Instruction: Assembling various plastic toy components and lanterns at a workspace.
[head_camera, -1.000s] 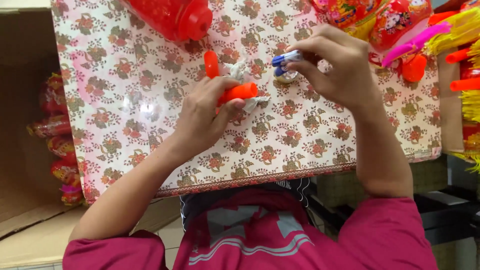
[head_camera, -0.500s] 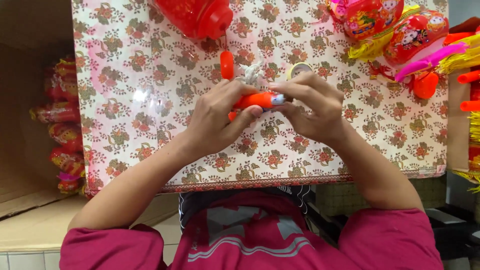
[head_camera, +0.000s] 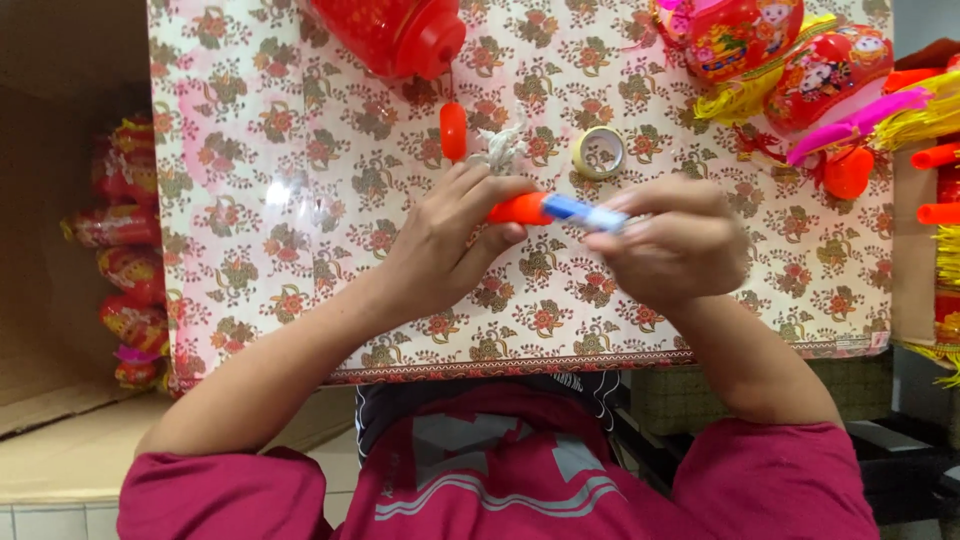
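While the left hand (head_camera: 440, 245) grips an orange tube (head_camera: 520, 209), the right hand (head_camera: 675, 245) pinches its blue part (head_camera: 580, 211).

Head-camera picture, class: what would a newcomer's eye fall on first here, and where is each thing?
First come the two hands at the centre: the left hand holds an orange tube and the right hand holds a blue piece at its end. They work above a flowered tablecloth. A big red lantern lies at the top edge, and bright lanterns with yellow tassels crowd the top right corner.
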